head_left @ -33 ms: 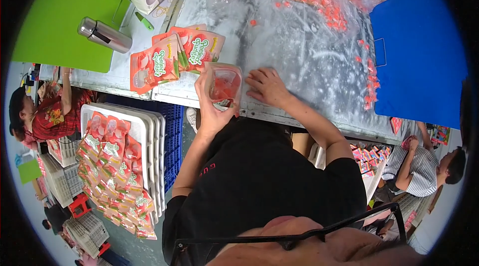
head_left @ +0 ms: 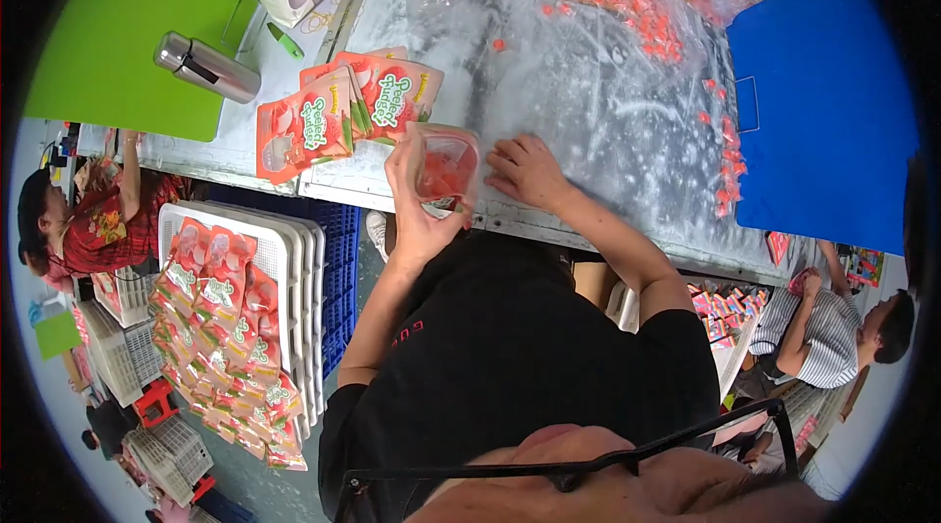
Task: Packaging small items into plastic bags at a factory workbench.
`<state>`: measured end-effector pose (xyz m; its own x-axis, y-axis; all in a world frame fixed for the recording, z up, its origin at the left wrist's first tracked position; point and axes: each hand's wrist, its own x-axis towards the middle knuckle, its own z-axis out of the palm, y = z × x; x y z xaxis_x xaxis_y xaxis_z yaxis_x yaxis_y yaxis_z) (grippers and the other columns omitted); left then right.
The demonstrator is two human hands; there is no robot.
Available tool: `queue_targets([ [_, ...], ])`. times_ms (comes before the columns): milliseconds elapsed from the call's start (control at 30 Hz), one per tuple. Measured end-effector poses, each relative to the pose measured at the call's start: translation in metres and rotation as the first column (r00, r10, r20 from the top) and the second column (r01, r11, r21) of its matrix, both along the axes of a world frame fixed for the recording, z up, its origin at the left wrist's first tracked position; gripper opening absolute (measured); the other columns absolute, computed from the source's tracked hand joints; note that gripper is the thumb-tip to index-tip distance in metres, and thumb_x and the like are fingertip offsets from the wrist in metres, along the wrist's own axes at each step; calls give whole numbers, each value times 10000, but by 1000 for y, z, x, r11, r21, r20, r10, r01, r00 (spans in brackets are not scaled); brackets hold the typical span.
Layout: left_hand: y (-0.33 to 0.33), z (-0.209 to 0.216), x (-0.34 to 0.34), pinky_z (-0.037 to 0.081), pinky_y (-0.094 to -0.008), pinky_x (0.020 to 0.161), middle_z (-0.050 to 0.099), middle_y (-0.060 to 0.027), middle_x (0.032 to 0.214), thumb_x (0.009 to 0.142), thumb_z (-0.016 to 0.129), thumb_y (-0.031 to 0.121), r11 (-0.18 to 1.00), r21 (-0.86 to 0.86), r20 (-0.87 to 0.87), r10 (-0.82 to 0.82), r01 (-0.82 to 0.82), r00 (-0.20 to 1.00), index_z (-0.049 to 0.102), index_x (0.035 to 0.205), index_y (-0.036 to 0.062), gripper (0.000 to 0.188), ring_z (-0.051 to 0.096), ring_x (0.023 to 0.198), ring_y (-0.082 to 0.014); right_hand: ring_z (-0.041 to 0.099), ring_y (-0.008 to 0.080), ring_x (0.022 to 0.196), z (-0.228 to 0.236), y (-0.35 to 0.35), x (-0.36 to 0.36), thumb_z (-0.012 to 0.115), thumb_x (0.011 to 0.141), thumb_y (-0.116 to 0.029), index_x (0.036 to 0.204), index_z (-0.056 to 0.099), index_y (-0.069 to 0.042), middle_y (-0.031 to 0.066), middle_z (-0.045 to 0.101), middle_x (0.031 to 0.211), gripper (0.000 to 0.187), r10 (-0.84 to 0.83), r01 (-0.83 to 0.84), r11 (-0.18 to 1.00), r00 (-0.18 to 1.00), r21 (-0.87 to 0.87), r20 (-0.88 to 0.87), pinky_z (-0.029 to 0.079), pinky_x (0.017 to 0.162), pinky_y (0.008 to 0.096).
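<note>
My left hand [head_left: 417, 219] grips an opened pink pouch [head_left: 443, 137] at the table's front edge. Its mouth faces up, and several red wrapped candies [head_left: 446, 173] show inside. Just right of the pouch, my right hand [head_left: 532, 175] rests on the tabletop, fingers slightly bent and a little apart, with nothing visible in it. Beyond the left hand lies a fanned stack of flat pink pouches [head_left: 312, 126]. One loose red candy [head_left: 498, 45] sits farther back on the table.
A clear plastic bag [head_left: 676, 33] with many red candies lies at the back. More candies [head_left: 727, 165] line the blue board [head_left: 823, 111] on the right. A steel flask [head_left: 208, 68] and green knife [head_left: 284, 41] lie left. Filled pouches [head_left: 221, 317] cover stacked white trays [head_left: 294, 249]. Co-workers sit at both sides.
My right hand's fingers have drawn in slightly to the right on the table. The pouch in my left hand has shifted very slightly to the right.
</note>
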<state>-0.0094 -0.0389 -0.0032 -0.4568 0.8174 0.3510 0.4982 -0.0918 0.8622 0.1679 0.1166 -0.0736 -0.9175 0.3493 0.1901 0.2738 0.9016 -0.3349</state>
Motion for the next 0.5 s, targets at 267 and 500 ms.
queue_targets([
  [267, 9, 0, 8, 358, -452, 1080, 349, -211, 1342, 570, 802, 6, 999, 33, -5, -36, 37, 999, 313, 1474, 64, 1029, 379, 1284, -397, 597, 217, 639, -4, 25, 7, 804, 765, -196, 871, 672, -64, 55, 614, 754, 215, -222, 170, 970, 913, -177, -343, 483, 552, 333],
  [500, 19, 1, 15, 366, -474, 1077, 338, -214, 1335, 564, 816, -15, 994, 64, -58, -83, 87, 995, 247, 1496, 68, 1095, 372, 1279, -414, 579, 182, 605, 177, 20, -7, 782, 786, -179, 952, 705, -75, 87, 648, 729, 211, -211, -17, 785, 932, -619, -293, 464, 577, 290],
])
